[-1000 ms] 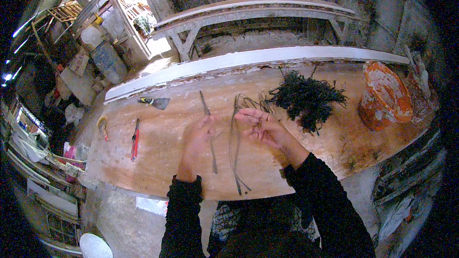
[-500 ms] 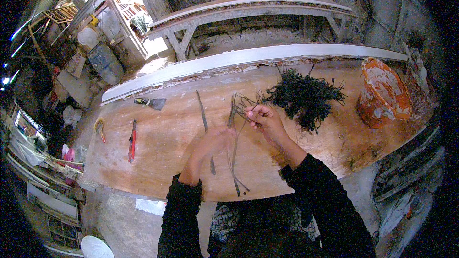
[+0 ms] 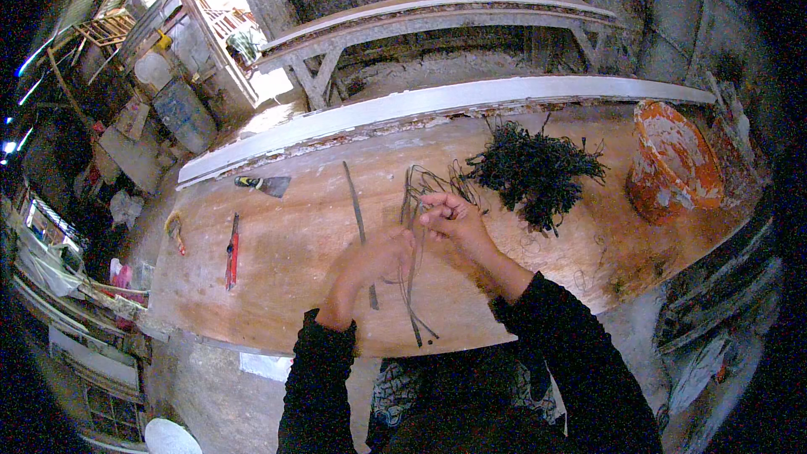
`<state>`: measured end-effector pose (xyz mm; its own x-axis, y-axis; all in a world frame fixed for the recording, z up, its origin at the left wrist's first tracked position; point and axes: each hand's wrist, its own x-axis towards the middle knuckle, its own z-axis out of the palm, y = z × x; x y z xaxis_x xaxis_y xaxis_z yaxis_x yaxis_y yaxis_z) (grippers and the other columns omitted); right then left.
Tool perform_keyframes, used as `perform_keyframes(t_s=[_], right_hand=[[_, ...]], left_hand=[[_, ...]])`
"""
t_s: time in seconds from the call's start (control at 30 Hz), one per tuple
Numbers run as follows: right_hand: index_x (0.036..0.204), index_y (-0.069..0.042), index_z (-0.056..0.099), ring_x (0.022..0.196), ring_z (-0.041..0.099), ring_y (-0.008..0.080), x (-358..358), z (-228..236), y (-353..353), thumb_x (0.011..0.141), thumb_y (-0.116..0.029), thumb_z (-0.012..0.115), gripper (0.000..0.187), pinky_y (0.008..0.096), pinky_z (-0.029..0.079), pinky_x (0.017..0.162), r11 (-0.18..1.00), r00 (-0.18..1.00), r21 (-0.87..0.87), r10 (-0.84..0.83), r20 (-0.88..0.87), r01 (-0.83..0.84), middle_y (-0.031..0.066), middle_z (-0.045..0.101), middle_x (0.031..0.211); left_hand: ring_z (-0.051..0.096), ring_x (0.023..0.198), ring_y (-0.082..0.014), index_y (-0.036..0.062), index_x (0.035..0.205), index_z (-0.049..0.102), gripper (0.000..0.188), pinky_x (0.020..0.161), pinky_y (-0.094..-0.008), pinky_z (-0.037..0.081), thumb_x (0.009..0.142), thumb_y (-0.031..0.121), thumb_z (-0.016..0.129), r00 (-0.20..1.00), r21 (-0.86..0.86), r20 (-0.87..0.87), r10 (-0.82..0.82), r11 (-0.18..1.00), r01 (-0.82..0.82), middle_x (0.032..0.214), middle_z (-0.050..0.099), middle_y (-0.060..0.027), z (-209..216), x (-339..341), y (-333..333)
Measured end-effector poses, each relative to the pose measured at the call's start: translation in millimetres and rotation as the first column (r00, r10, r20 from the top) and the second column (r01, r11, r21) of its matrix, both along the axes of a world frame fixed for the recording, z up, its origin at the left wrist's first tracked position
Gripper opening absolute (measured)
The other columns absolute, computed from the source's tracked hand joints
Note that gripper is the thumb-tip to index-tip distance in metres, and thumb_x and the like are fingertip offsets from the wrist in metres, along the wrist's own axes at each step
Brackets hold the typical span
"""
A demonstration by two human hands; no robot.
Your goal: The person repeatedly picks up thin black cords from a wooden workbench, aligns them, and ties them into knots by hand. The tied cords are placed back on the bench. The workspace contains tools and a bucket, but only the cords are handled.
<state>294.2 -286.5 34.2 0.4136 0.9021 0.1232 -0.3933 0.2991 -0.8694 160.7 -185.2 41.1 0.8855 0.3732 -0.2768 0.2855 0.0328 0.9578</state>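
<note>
Thin dark, flat strips point(image 3: 411, 311) run from a loose loop down past both hands to two crossing ends near the table's front edge. My left hand point(image 3: 388, 257) is closed around the strips at mid-length, its fingers slightly smeared. Just up and to the right, my right hand point(image 3: 454, 223) pinches part of the strips between thumb and forefinger. A separate flat strip point(image 3: 352, 193) lies to the left, passing partly behind my left hand. Beyond my right hand sits a tangled heap of black strands point(image 3: 538, 170), some thin loops reaching toward the held strips.
On the wooden table point(image 3: 277, 294) lie a red cutter knife point(image 3: 233, 252), a putty knife point(image 3: 267, 186) and a brush point(image 3: 175, 231). A paint-smeared orange bucket point(image 3: 672, 164) stands at right. A long white board point(image 3: 445, 101) borders the far edge; a bench point(image 3: 445, 13) stands behind.
My right hand has shifted slightly down and left, nearer my left hand. The loops by the right fingers have dropped and spread. My left hand is less blurred and has stayed nearly in place.
</note>
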Motion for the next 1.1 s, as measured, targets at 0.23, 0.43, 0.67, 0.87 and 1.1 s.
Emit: perform_keyframes(t_s=[0.23, 0.43, 0.67, 0.87, 1.1], right_hand=[[0.105, -0.006, 0.048, 0.052, 0.047, 0.005, 4.3, 0.5, 0.3, 0.072, -0.008, 0.059, 0.036, 0.0169, 0.037, 0.048, 0.997, 0.998, -0.076, 0.015, 0.059, -0.01, -0.0008, 0.056, 0.07], [0.105, -0.006, 0.046, 0.053, 0.048, 0.0059, 1.8, 1.2, -0.1, 0.071, -0.008, 0.059, 0.037, 0.0168, 0.038, 0.048, 0.997, 0.999, -0.076, -0.032, 0.002, 0.032, -0.0006, 0.056, 0.071], [0.104, -0.002, 0.046, 0.054, 0.049, 0.007, 0.2, 3.5, -1.6, 0.072, -0.007, 0.059, 0.036, 0.0181, 0.04, 0.049, 0.999, 0.995, -0.035, 0.015, -0.094, -0.018, 0.0004, 0.055, 0.07], [0.1, -0.001, 0.049, 0.055, 0.049, 0.0069, 2.0, 1.5, 0.6, 0.072, -0.008, 0.059, 0.03, 0.0183, 0.04, 0.049, 0.999, 1.0, -0.043, -0.01, -0.028, 0.009, 0.0006, 0.054, 0.071], [0.088, -0.005, 0.054, 0.053, 0.047, 0.0057, 0.9, -0.5, 1.3, 0.071, -0.011, 0.06, 0.018, 0.0173, 0.038, 0.048, 0.995, 0.999, -0.095, -0.041, -0.016, 0.04, -0.0022, 0.052, 0.067]], left_hand=[[0.046, 0.047, -0.0099, 0.0054, 0.079, 0.048, 0.011, 0.04, -0.0181, 0.029, 0.077, 0.013, 0.04, 0.999, 0.01, -0.044, -0.021, 1.0, 0.022, 0.057, 0.05, -0.002, 8.3, 0.2, -5.6], [0.045, 0.047, -0.009, 0.0071, 0.083, 0.047, 0.013, 0.04, -0.0189, 0.028, 0.08, 0.016, 0.039, 0.998, 0.031, -0.034, 0.047, 0.998, -0.046, 0.058, 0.05, -0.0014, 7.8, 0.6, -6.6], [0.046, 0.048, -0.0107, 0.0046, 0.078, 0.049, 0.025, 0.043, -0.0224, 0.035, 0.085, 0.026, 0.038, 0.996, 0.035, -0.043, 0.075, 0.997, -0.073, 0.059, 0.048, -0.0001, 8.0, 1.4, -10.3], [0.042, 0.044, -0.0062, 0.0093, 0.083, 0.048, 0.015, 0.037, -0.0179, 0.027, 0.083, 0.023, 0.04, 0.997, -0.011, -0.071, 0.02, 1.0, -0.02, 0.058, 0.05, 0.001, 2.1, 1.4, -6.2], [0.043, 0.046, -0.0061, 0.009, 0.084, 0.049, 0.019, 0.039, -0.0178, 0.03, 0.084, 0.027, 0.04, 0.995, 0.165, -0.093, -0.024, 0.985, 0.039, 0.06, 0.05, 0.0022, -13.8, 0.1, 0.9]])
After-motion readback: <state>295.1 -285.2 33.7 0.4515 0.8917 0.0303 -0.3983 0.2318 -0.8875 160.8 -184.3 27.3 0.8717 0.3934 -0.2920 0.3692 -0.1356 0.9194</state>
